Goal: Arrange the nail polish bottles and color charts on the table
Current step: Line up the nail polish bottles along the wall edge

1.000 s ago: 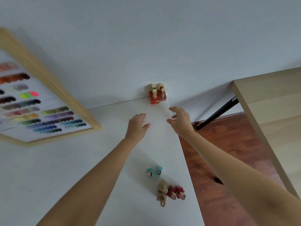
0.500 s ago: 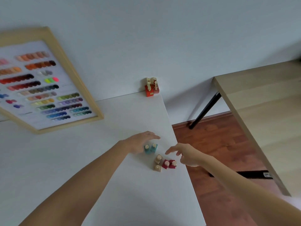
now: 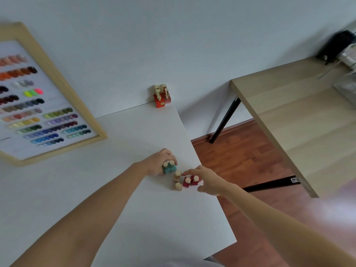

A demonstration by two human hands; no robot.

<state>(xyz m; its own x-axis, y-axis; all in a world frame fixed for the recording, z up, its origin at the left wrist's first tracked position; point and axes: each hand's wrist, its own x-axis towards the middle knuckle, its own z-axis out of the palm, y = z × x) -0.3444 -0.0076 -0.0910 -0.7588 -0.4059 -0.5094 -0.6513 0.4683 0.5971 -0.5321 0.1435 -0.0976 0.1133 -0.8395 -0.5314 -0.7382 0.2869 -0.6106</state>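
Note:
Near the right edge of the white table stand two teal nail polish bottles, two beige bottles and two dark red bottles, all upright with pale caps. My left hand curls around the teal pair from the left and behind. My right hand touches the dark red pair from the right, fingers arched over them. Several red bottles stand grouped at the table's far right corner. A wood-framed color chart leans against the wall at the left.
The table's right edge drops to a brown wooden floor. A light wooden desk with black legs stands at the right, with a dark object and clear items at its far end.
Both hands came back from near the red bottles at the far corner to the bottles by the right edge. My left hand closed around the teal pair; my right reached the dark red pair.

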